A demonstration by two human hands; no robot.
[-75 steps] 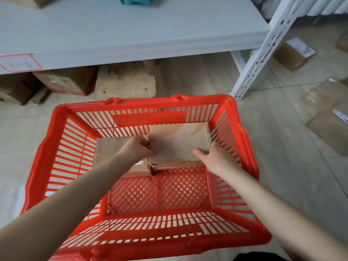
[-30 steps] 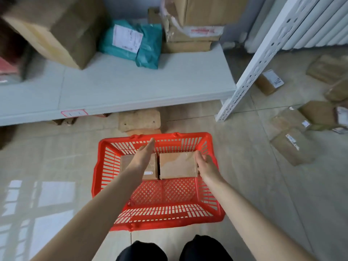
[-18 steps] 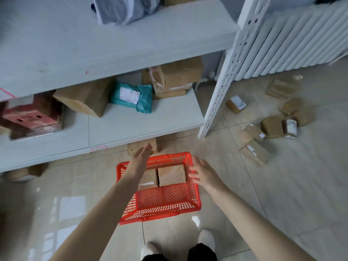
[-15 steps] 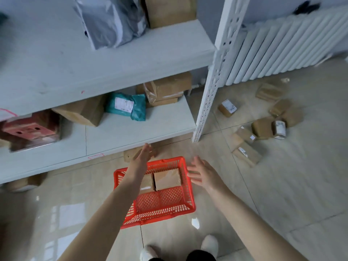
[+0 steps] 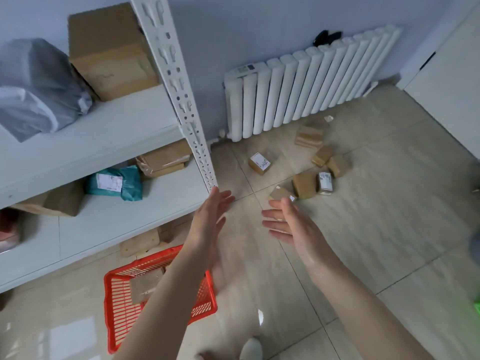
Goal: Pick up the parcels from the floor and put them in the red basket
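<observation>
The red basket (image 5: 122,302) stands on the floor at lower left, partly behind my left forearm, with a brown parcel (image 5: 145,283) inside. My left hand (image 5: 210,222) and my right hand (image 5: 291,227) are raised above the floor, palms facing each other, fingers spread, holding nothing. Several brown parcels lie on the tiles beyond them: a small box with a white label (image 5: 259,163), a box (image 5: 304,185) beside a labelled one (image 5: 325,183), a flat parcel (image 5: 280,194) just past my right fingertips, and further ones (image 5: 309,136) near the radiator.
A white shelf rack (image 5: 104,141) with a perforated upright (image 5: 181,100) fills the left, loaded with cardboard boxes, a teal mailer (image 5: 114,183) and a grey bag (image 5: 36,89). A white radiator (image 5: 306,84) lines the back wall. A white door (image 5: 457,79) stands at right.
I have stood up and turned right. The basket has dropped to the lower left of the view. Both hands left the parcels in the basket and now hover open towards the floor parcels.
</observation>
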